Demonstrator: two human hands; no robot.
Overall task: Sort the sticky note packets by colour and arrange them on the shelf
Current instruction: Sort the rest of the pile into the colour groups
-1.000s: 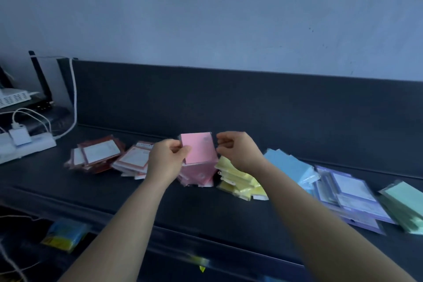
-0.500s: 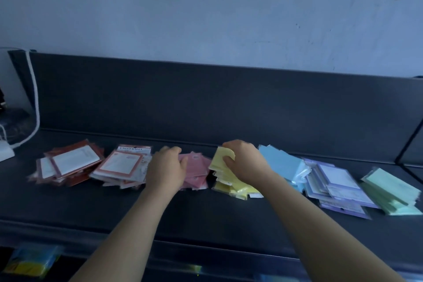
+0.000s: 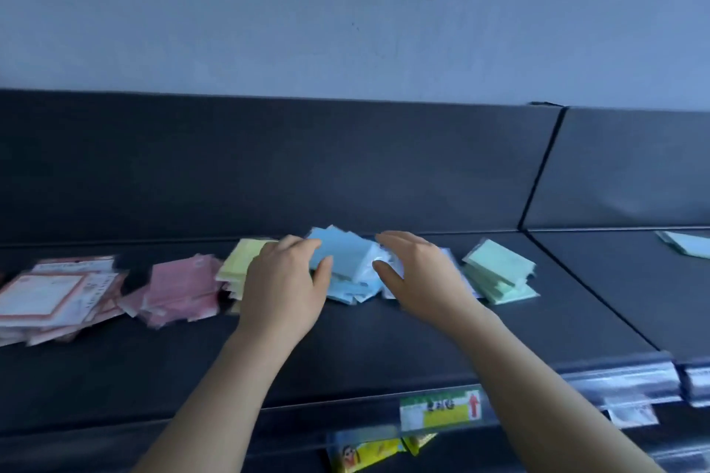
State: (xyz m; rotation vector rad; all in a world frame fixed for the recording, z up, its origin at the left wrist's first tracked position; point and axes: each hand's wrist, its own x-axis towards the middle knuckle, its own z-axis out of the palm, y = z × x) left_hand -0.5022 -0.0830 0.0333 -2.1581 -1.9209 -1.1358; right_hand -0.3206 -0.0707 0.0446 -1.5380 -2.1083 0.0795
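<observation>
both hands frame the blue packet stack [image 3: 347,265] on the dark shelf [image 3: 384,349]. the left hand [image 3: 284,280] has its grip open, fingertips touching the top blue packet's left edge; the right hand [image 3: 418,273] is also open, fingers spread, covering most of a white-purple pile [image 3: 392,290]. along the shelf from the left lie red-bordered packets [image 3: 53,296], pink packets [image 3: 180,290], yellow packets [image 3: 240,265], then green packets [image 3: 497,273] at right. a price label [image 3: 442,409] sits on the shelf's front rail.
</observation>
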